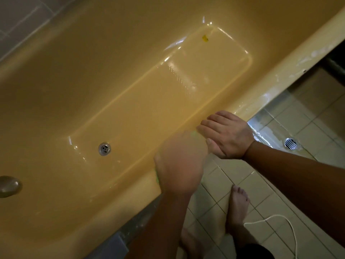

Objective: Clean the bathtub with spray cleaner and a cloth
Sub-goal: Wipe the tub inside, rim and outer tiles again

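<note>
The yellow bathtub (93,81) fills most of the view, its floor wet and shiny. My left hand (179,161) is blurred with motion over the tub's near rim (141,191). It covers a green cloth (157,179), of which only thin edges show. My right hand (226,135) rests flat on the same rim just to the right, fingers stretched toward the inside of the tub. No spray bottle is in view.
The tub drain (104,148) is in the floor at the left, and a round metal knob (9,186) is on the left end wall. A small yellow scrap (205,38) lies at the far end. Bare feet (238,202), a white cord (280,221) and a floor drain (290,143) are on the tiled floor.
</note>
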Motion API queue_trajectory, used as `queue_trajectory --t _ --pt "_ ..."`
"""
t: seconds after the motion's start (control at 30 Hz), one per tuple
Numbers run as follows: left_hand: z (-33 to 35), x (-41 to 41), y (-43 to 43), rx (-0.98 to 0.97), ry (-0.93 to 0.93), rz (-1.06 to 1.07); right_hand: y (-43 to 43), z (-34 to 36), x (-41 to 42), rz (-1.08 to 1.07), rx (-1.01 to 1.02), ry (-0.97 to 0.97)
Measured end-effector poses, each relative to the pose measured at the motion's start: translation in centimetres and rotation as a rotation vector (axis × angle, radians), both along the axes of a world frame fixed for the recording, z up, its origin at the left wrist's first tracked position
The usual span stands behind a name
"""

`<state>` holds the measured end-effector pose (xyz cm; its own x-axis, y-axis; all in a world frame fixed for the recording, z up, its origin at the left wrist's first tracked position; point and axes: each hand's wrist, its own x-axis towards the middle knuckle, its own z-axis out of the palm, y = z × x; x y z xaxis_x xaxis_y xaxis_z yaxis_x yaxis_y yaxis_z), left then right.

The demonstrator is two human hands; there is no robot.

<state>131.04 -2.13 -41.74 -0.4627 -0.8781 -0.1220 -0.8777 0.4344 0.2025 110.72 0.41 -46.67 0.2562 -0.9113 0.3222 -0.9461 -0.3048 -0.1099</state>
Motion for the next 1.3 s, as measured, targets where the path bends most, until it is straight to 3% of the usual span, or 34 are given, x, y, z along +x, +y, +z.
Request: queue_trajectory --t 0.13,0.37,0.63,0.83,1.07,1.3 --pt "0.0 1.9 2.4 -0.036 -0.007 0.11 -0.2 0.2 -2.9 -0.009 0.007 -0.001" --pt "0.2 -8.6 -0.5 -0.015 0.027 0.016 -0.3 -0.4 -5.6 -0.033 -0.017 -0.037" --pt "-0.3 -9.2 1.6 -0.045 0.021 0.136 -0.4 -0.1 -10.6 -0.043 -0.045 -0.032" --pt "-0.3 -18.2 -1.8 -0.026 0.025 0.013 -0.3 -0.9 -13.4 -0.149 -0.1 -0.067" --pt "-0.7 -18.7 0.7 -0.061 0.013 0.107 -0.8 -1.0 -21.1 -0.128 -0.095 -0.027" --pt "-1.0 -27.9 -1.7 -0.077 0.051 0.007 -0.7 -1.5 -22.7 -0.216 -0.152 -0.062"
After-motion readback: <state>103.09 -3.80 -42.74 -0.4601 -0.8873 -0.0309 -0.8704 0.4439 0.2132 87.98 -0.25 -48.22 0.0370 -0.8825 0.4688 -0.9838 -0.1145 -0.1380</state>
